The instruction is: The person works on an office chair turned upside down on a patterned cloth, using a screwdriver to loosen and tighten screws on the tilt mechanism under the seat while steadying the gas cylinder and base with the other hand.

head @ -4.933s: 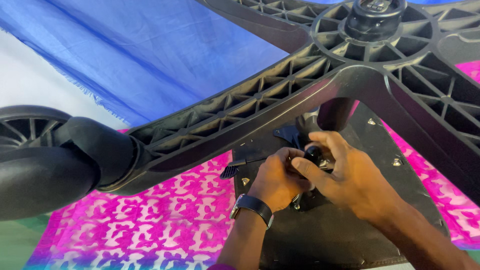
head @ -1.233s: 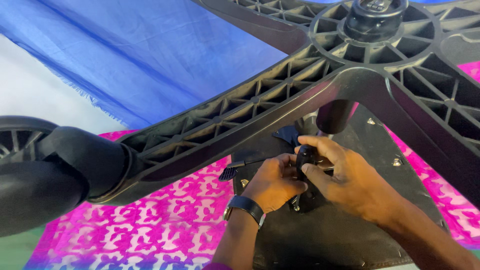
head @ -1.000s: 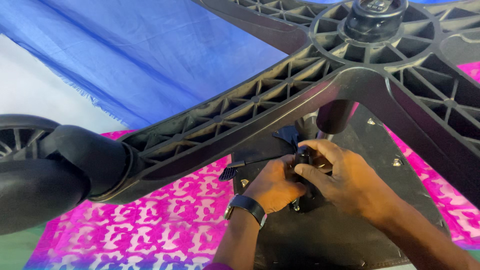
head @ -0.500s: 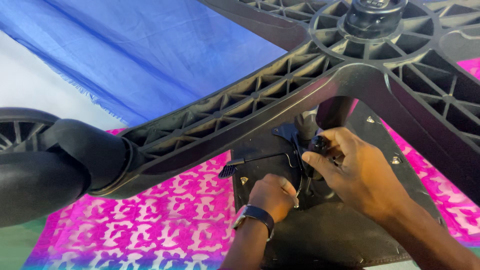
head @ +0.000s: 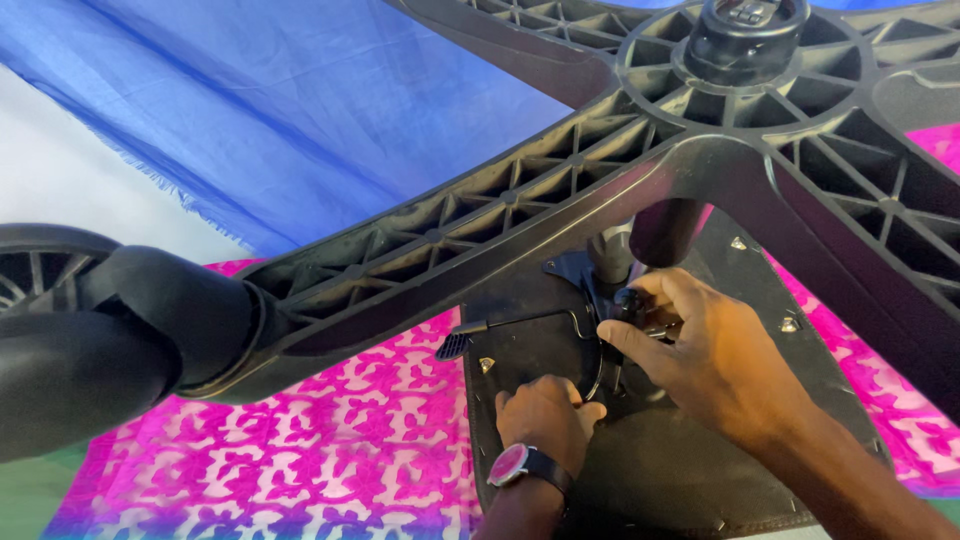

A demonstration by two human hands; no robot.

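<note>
— Since a moment ago, is the left hand (head: 545,415) dropping away from the small black round knob (head: 628,300)?
— Yes, it is resting closed on the black chair seat underside (head: 680,480); the right hand (head: 705,355) is pinching the knob beside the column, likely needing further turning.

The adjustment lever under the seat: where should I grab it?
Grip the lever at its ribbed paddle tip, coming from the left over the pink patterned cloth. That end juts free past the seat underside; the inner end is crowded by the right hand and chair base.
</note>
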